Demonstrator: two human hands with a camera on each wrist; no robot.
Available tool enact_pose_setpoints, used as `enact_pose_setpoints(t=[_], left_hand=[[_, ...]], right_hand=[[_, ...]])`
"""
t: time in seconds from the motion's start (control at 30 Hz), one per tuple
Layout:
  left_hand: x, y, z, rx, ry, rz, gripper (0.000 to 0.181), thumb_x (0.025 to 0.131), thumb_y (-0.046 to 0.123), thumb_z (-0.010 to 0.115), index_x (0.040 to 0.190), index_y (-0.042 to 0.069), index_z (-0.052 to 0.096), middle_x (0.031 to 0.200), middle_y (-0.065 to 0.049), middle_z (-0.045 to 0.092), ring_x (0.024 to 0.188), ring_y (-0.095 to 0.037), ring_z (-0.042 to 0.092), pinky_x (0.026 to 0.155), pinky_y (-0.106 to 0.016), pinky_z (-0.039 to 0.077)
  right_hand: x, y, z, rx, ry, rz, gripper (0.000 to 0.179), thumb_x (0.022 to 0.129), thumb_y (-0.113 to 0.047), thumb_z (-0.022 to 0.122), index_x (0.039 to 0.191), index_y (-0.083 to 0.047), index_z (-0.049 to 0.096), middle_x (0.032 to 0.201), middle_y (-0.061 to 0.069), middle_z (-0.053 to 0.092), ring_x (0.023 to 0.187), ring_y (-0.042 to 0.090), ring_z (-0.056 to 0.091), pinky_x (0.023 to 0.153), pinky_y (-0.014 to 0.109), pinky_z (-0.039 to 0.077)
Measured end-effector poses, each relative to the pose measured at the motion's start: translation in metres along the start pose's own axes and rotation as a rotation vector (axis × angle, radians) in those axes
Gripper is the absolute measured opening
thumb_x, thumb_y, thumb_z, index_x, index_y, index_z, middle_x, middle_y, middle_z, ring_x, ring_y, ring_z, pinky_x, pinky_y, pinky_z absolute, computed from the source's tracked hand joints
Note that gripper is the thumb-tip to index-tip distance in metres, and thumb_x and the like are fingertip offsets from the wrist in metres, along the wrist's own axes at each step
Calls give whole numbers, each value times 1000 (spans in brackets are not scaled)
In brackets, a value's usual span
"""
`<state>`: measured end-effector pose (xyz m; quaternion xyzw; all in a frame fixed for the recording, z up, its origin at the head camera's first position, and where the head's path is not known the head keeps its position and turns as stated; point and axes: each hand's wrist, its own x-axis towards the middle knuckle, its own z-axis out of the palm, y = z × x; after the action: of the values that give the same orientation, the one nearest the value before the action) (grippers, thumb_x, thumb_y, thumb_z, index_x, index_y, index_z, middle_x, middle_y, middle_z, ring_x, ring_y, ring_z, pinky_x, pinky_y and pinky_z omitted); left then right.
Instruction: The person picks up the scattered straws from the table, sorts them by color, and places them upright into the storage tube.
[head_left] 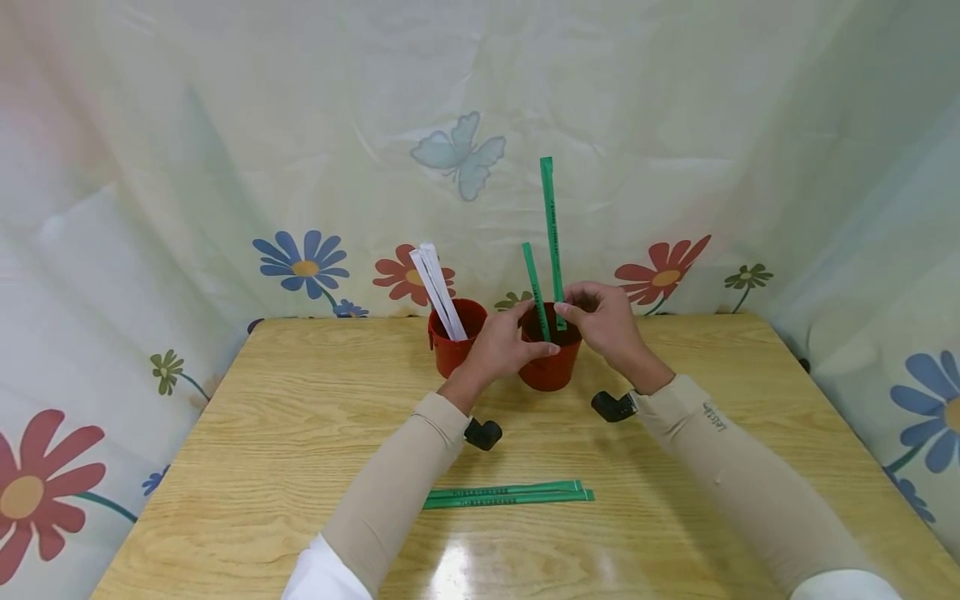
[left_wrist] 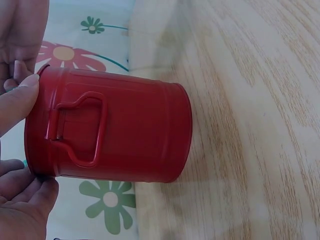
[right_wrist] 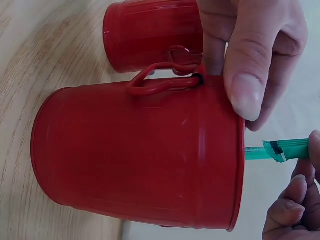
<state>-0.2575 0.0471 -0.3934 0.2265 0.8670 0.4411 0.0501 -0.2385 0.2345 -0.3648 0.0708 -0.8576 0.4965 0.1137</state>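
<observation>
Two small red metal buckets stand near the back edge of the table. In the head view, my left hand [head_left: 501, 343] grips the rim of the right bucket [head_left: 546, 375], and its thumb [right_wrist: 246, 97] lies on the rim in the right wrist view. One straw in a green wrapper [head_left: 534, 283] leans inside that bucket. Above the opening, my right hand [head_left: 603, 321] pinches a second green-wrapped straw [head_left: 551, 221], upright, near its lower end. The right wrist view shows that wrapper's end [right_wrist: 280, 150] just above the rim. The left bucket [head_left: 450, 358] holds several white-wrapped straws [head_left: 438, 292].
More green-wrapped straws [head_left: 510, 497] lie side by side on the wooden table [head_left: 315, 442], in front of the buckets and partly behind my left sleeve. A flower-printed curtain [head_left: 337, 108] hangs close behind the table. Black camera mounts [head_left: 613, 407] stick out beneath both wrists.
</observation>
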Motion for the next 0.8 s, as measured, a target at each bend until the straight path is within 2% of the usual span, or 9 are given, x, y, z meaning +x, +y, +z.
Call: enact_pose_setpoints(t=[0.33,0.47,0.63,0.8], left_hand=[[1,1,0,15,-1,-20,82,91,33,82,159,11,42,149,-10,62,133,-26,62,110,-44,55],[1,1,1,13,-4,-17,82,91,33,81,159,11,42,149,-10,62,132,-26,62,110,-44,55],[0,2,0,22,-8,-18,83,91,34,81,160,9,41,149,-11,62,130,-27,64,109,-44,55],[0,3,-2,19,-9,-35,84,91,34,82,160,10,41,152,-11,60,132,-27,62,109,-45,55]], right_hand=[[0,10,3,0,-21,69,19,103,-15,66,111,1,73,101,19,70,90,25,60,73,20,56],[-1,14,3,7,-36,81,23,103,-16,66,115,2,74,107,21,72,93,29,64,74,21,58],[-5,16,0,-31,-31,92,28,103,-20,67,121,0,75,115,22,73,102,33,68,76,15,56],[-9,14,-2,-82,-26,82,29,102,-22,68,121,0,75,116,21,74,102,32,68,74,13,53]])
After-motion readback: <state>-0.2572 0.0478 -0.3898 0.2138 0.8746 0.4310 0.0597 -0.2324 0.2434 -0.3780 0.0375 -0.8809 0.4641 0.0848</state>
